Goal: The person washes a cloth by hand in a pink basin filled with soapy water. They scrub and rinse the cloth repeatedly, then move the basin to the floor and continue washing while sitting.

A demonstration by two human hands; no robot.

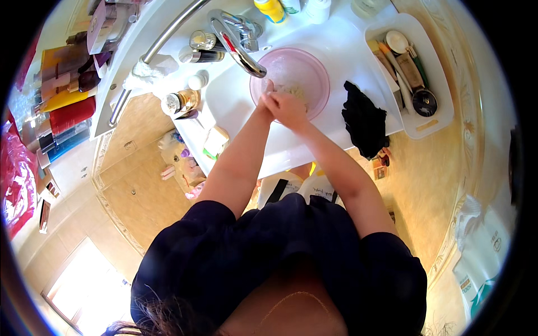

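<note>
A pink translucent basin [317, 69] sits in the white sink [353, 46], with a pale, bunched thing [296, 91] inside it that I cannot name for certain. My left hand [267, 101] is over the basin's near left side, beneath the chrome faucet's spout [251, 67], thumb or finger raised. Against it lies my right hand [288, 109], its fingers curled over the left hand. Whether either hand grips something is hidden. A black crumpled cloth [365, 119] hangs over the sink's front right edge.
Right of the sink stands a white plastic tray [447, 96] with tubes, brushes and a round black container. Glass bottles [180, 103] line the left rim. Bottles, one a yellow bottle [271, 9], stand at the back. A metal rail [172, 29] crosses the upper left.
</note>
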